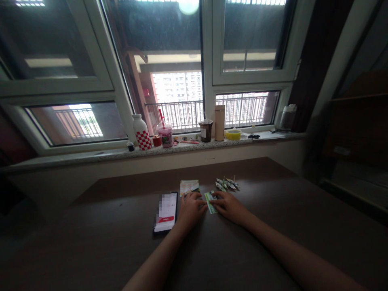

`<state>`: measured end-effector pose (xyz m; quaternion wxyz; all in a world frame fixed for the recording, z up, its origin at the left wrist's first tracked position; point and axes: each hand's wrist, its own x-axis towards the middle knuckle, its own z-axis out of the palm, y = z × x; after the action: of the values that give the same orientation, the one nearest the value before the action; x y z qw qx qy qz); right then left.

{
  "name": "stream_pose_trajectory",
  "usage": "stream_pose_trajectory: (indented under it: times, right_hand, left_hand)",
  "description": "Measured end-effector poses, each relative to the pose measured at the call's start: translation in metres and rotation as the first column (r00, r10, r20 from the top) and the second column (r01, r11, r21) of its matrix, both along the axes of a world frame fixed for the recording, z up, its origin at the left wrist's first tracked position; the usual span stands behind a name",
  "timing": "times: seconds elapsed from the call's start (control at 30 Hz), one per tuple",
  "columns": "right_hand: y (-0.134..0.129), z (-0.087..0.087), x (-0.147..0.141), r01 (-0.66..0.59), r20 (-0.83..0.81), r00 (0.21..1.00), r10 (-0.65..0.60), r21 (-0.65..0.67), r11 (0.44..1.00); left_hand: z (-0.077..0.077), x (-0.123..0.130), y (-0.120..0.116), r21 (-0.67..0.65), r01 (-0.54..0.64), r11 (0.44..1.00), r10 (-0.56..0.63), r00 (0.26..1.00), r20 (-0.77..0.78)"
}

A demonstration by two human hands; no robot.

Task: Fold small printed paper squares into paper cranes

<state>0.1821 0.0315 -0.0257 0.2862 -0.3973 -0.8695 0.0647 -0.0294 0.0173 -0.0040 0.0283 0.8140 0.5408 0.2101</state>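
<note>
A small green and white piece of paper [211, 207] lies on the dark table between my two hands. My right hand [232, 206] has its fingertips pressed on the paper's right side, thumb and fingers bent. From the left, my left hand [191, 208] reaches the paper's left edge with curled fingertips. Just beyond the left hand is a small stack of printed papers [189, 186], partly hidden by the fingers. A cluster of small folded paper pieces [227, 184] with pointed ends sits past the right hand. Left of the left hand lies a phone [166, 214] with a lit screen.
Behind the brown table [121, 246] runs a windowsill [115, 156]. On it stand a red-checked bottle [142, 133], a pink drink cup [165, 133], a dark drink cup [206, 131], a beige flask [220, 123], yellow tape [233, 135] and black scissors [254, 136].
</note>
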Motion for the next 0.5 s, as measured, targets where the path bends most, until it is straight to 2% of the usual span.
stream_pose_trajectory:
  times: [0.5]
  right_hand:
    - [0.001, -0.0007, -0.0001, 0.004, 0.003, 1.0, -0.004, -0.013, 1.0]
  left_hand:
    - [0.0018, 0.0008, -0.0011, -0.003, -0.011, 1.0, 0.011, 1.0, -0.01]
